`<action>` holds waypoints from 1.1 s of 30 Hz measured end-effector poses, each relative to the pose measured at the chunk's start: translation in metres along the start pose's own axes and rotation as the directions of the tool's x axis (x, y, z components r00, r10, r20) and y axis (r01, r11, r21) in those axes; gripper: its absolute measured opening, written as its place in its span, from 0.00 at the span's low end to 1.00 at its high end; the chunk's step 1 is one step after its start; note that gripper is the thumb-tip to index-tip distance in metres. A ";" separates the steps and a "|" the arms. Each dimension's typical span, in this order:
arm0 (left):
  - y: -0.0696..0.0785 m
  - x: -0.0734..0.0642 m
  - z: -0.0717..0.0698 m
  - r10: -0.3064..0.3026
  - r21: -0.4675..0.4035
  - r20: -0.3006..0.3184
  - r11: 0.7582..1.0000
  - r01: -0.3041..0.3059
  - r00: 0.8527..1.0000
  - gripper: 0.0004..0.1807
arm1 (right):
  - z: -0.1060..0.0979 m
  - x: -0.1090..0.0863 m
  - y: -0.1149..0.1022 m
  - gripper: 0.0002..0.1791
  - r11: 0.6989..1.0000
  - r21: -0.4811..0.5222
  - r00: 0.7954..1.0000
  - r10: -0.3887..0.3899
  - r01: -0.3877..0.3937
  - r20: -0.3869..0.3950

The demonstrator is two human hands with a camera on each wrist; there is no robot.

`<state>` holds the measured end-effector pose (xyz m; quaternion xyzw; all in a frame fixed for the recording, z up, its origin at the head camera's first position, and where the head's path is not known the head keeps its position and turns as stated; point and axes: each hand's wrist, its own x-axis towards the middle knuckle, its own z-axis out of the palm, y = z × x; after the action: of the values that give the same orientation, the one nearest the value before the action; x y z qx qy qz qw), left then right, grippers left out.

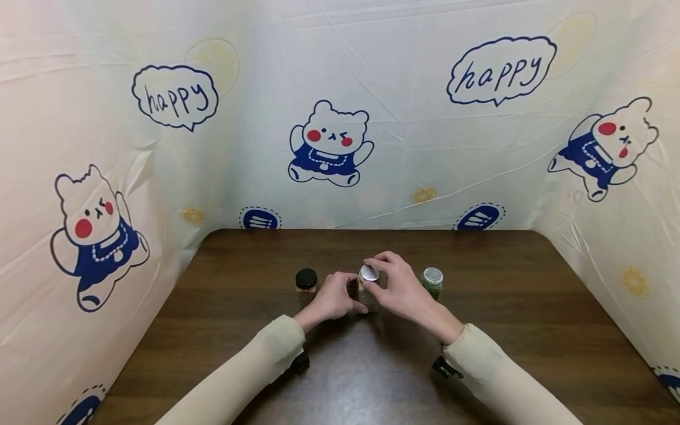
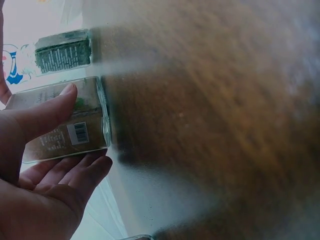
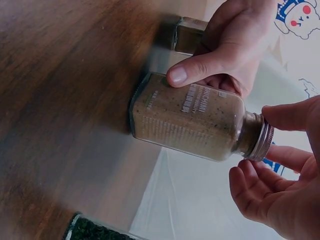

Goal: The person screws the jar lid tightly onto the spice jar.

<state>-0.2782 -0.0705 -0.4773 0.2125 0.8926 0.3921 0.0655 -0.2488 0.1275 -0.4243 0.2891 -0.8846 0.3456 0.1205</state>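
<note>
A square glass seasoning jar (image 3: 187, 122) with speckled beige-brown contents and printed white lettering stands upright on the table between both hands. My left hand (image 1: 334, 296) grips its body, thumb across one face and fingers along another, low near the base. At the top, my right hand (image 1: 401, 288) pinches the silver screw lid (image 1: 369, 273) between thumb and fingers. The lid sits on the jar's neck. A barcode label (image 2: 78, 133) shows on the jar's side in the left wrist view.
Left of the hands stands a black-capped jar (image 1: 306, 280) with brownish contents. To the right, partly behind the right hand, is a silver-lidded jar of green flakes (image 1: 432, 283). The brown wooden table (image 1: 239, 277) is enclosed by a printed cloth (image 1: 404, 147) at the back and sides.
</note>
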 end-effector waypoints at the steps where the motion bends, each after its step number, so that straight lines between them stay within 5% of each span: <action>1: 0.000 0.000 0.000 0.000 0.000 0.001 1.000 0.000 1.000 0.18 | 0.000 0.000 0.000 0.23 1.000 -0.001 1.000 -0.002 0.002 0.001; 33: -0.001 0.000 0.000 -0.002 -0.010 0.000 1.000 0.002 1.000 0.19 | -0.004 0.005 -0.003 0.24 0.999 -0.012 0.996 -0.038 0.039 0.076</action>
<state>-0.2788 -0.0712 -0.4784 0.2111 0.8909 0.3965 0.0669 -0.2509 0.1266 -0.4182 0.3181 -0.8851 0.3260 0.0955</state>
